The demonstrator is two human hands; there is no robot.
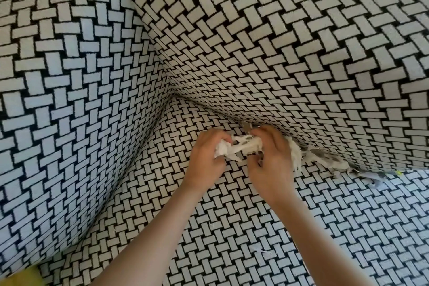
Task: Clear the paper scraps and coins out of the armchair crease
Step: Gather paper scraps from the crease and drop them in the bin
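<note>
A wad of white paper scraps (pixel 241 147) is bunched between both hands over the seat cushion, just in front of the crease. My left hand (pixel 206 155) grips its left end with curled fingers. My right hand (pixel 270 160) grips its right end, fingertips near the crease. More torn white scraps (pixel 325 161) lie along the crease (pixel 371 170) to the right, partly tucked under the backrest. Something small and metallic, perhaps a coin (pixel 247 126), shows in the crease just above my hands.
The armchair is covered in black-and-white woven-pattern fabric: the armrest (pixel 69 123) rises on the left, the backrest (pixel 301 53) behind, the seat cushion (pixel 325 227) below. A yellow object (pixel 21 277) shows at the bottom left corner. Tiny paper bits (pixel 261 251) lie on the seat.
</note>
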